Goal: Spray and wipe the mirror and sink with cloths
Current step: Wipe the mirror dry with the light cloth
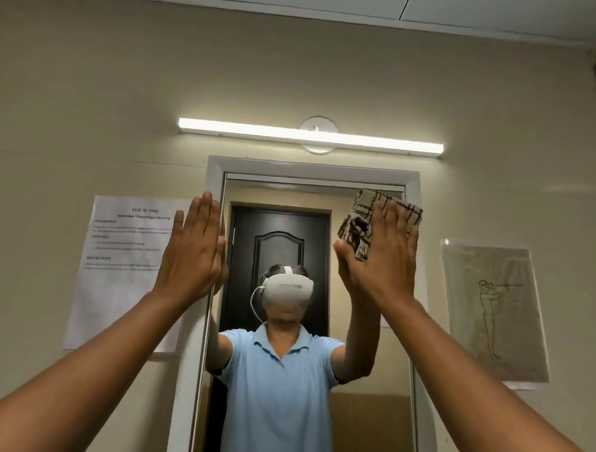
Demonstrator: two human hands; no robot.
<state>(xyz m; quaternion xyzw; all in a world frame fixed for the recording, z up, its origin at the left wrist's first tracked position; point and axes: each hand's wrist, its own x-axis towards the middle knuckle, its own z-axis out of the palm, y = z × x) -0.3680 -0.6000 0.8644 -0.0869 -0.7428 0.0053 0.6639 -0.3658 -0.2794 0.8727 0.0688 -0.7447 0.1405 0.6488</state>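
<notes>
A tall mirror (351, 413) in a white frame (312, 169) hangs on the beige wall ahead. My right hand (378, 252) presses a beige cloth with dark brown pattern (364, 221) flat against the glass near the mirror's upper right corner. My left hand (192, 252) is flat, fingers together and pointing up, resting on the left side of the mirror frame with nothing in it. The mirror reflects a person in a light blue shirt with a white headset and a dark door behind. The sink is out of view.
A lit tube lamp (310, 136) is mounted above the mirror. A printed task sheet (119, 270) is taped to the wall on the left, and a sheet with a line drawing (496, 317) hangs on the right.
</notes>
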